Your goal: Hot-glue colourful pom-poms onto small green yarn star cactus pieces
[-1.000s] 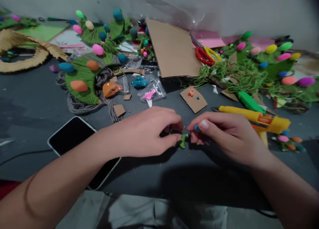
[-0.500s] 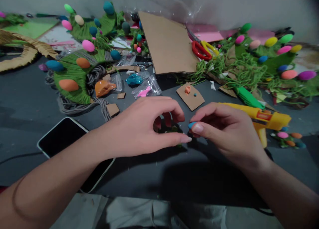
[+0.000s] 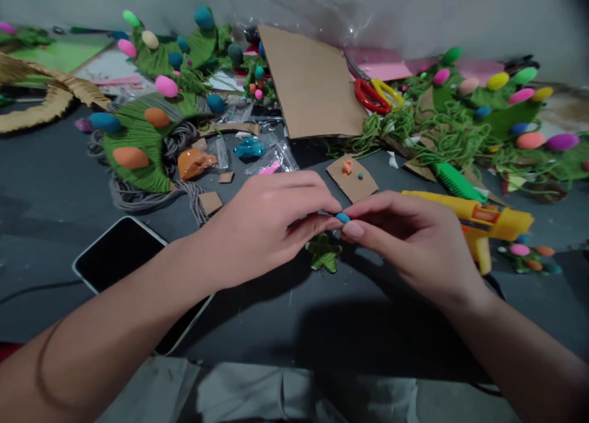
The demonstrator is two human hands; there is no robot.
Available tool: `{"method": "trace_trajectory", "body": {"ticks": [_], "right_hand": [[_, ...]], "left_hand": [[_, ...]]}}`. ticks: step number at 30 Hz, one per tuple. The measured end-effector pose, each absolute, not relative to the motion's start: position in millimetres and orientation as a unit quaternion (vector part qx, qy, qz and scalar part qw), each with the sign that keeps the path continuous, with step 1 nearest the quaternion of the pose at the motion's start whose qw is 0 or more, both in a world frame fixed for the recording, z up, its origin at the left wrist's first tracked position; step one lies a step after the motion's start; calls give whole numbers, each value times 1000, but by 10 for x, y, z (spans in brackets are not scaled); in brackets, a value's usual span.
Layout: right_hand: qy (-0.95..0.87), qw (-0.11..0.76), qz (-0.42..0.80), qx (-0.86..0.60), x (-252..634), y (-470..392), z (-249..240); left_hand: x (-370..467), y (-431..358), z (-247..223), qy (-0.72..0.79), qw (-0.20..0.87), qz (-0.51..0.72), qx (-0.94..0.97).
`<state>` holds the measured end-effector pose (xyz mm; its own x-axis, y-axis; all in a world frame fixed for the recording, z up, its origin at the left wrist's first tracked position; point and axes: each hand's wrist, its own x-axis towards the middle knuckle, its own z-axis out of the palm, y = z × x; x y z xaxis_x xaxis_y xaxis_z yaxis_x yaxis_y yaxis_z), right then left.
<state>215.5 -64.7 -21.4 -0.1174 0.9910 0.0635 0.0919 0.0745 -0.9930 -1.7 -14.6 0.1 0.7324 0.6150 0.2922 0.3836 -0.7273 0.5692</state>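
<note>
A small blue clay ball (image 3: pixel 342 217) is pinched between the fingertips of both hands above the table. My left hand (image 3: pixel 276 217) reaches in from the left, thumb and fingers closed on one side of the ball. On the other side, the thumb and forefinger of my right hand (image 3: pixel 405 239) press against it. Just below the fingers a small green star (image 3: pixel 324 253) wrapped in yarn lies on the dark tabletop. Behind the hands, a cardboard square (image 3: pixel 352 181) carries an orange lump of clay and a tiny teal ball.
A yellow glue gun (image 3: pixel 488 217) lies beside my right hand, near a green brush (image 3: pixel 458 181). A phone (image 3: pixel 122 251) rests under my left forearm. Farther back are red-and-yellow scissors (image 3: pixel 372 97), a cardboard sheet (image 3: pixel 313 86), green yarn (image 3: pixel 460 132) and a yarn-wrapped crescent (image 3: pixel 138 132).
My left hand's thumb and fingers have closed and met my right hand at the blue clay ball. The green star, mostly hidden before, now shows below.
</note>
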Motion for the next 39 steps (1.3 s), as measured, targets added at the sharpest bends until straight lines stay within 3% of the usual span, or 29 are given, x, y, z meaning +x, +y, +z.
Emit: {"method": "trace_trajectory", "body": {"ticks": [13,19,24,39], "right_hand": [[-632,446,357,-524,2170,-666,-213],[-678,475,236,-509,2208,-680,-170],[-699,465,244,-486,2169,-685,-209],[-749,414,208,-473,2153,-686,-220]], "left_hand": [[-24,-119,43,311,317,231,866],[-25,-139,24,326,416,241,814],[31,-164,28,316,498,230,774],[23,-95,28,327,433,240,805]]}}
